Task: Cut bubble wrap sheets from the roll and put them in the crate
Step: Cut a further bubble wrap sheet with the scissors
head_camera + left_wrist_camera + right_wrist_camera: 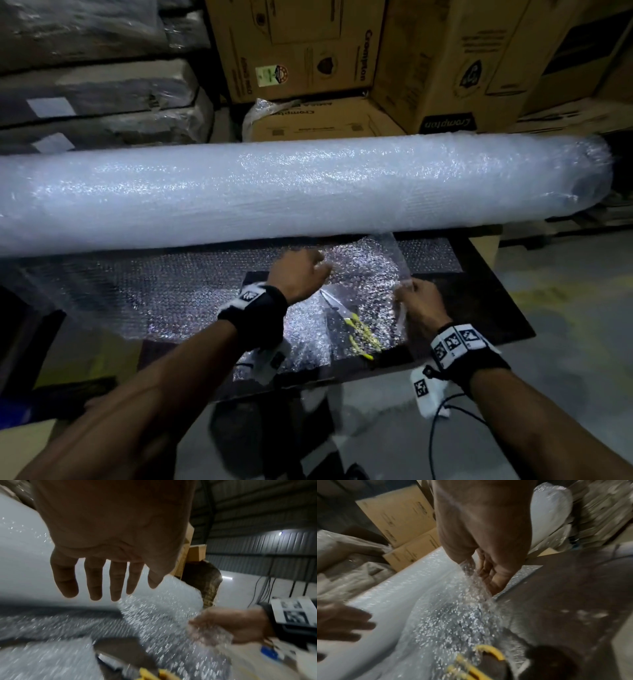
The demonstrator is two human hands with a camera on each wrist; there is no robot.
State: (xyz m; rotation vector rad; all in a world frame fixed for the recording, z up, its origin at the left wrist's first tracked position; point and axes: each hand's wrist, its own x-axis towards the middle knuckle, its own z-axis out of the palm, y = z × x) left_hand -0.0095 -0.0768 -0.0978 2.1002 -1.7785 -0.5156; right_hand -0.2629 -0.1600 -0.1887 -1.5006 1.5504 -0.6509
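**Sheet lifted beside the roll**

Yellow-handled scissors [356, 329] lie under the bubble wrap sheet [363, 270] near the table's [479, 308] front edge. Right hand [416, 298] pinches the sheet's edge; left hand [298, 274] hovers spread, empty, just before the roll [291, 192].

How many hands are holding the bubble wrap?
1: the right hand pinches the sheet's edge. The left hand, fingers spread, reaches toward it without gripping.
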